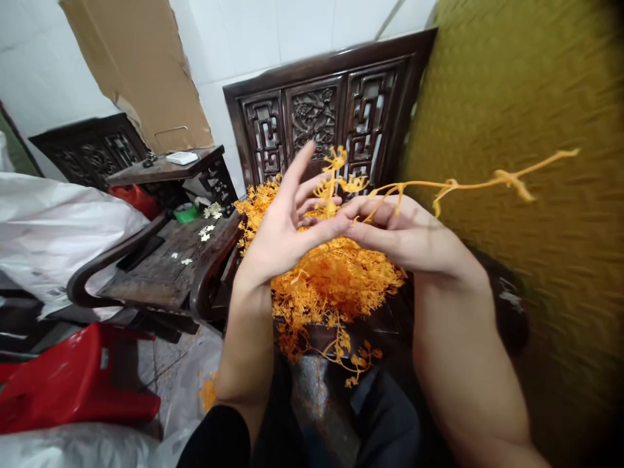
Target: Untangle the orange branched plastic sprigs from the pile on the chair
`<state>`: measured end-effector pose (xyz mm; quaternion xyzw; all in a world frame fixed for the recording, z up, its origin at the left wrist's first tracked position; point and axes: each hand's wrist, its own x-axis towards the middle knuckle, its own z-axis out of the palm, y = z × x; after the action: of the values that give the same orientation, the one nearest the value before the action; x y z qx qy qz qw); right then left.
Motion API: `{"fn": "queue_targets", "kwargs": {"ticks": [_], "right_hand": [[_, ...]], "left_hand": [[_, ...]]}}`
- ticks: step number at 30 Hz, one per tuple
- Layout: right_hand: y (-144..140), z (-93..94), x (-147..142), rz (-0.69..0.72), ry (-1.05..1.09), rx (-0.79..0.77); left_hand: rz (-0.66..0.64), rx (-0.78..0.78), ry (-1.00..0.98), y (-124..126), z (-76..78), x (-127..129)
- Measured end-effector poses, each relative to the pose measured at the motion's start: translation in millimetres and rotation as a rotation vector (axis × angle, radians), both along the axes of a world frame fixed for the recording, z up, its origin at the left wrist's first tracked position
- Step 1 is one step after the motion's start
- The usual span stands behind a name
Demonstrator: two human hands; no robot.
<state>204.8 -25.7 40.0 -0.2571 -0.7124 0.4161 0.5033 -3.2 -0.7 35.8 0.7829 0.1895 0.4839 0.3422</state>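
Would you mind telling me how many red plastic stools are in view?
1. The red stool lies at lower left on the floor, beside the wooden side table. Others may be hidden behind the white sheeting.
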Motion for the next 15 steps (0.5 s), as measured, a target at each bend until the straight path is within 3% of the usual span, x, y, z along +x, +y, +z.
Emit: {"fn": "queue_targets", "kwargs": {"ticks": [5,9,15], "right_hand": [[7,-6.5,-4,0.121,0.136,-0.274],[16,-12.0,-11,0.174,0.166,-0.338],[24,-17.2,-27,0.133,0.28,-0.385]], "left_hand": [[0.019,-0.265,-0.125,-3,-7.2,5],[0.175,-0.243,-0.198,-8,-6.5,6],[0.374,-0.191,-0.118,-19,-11.5,5]]}}
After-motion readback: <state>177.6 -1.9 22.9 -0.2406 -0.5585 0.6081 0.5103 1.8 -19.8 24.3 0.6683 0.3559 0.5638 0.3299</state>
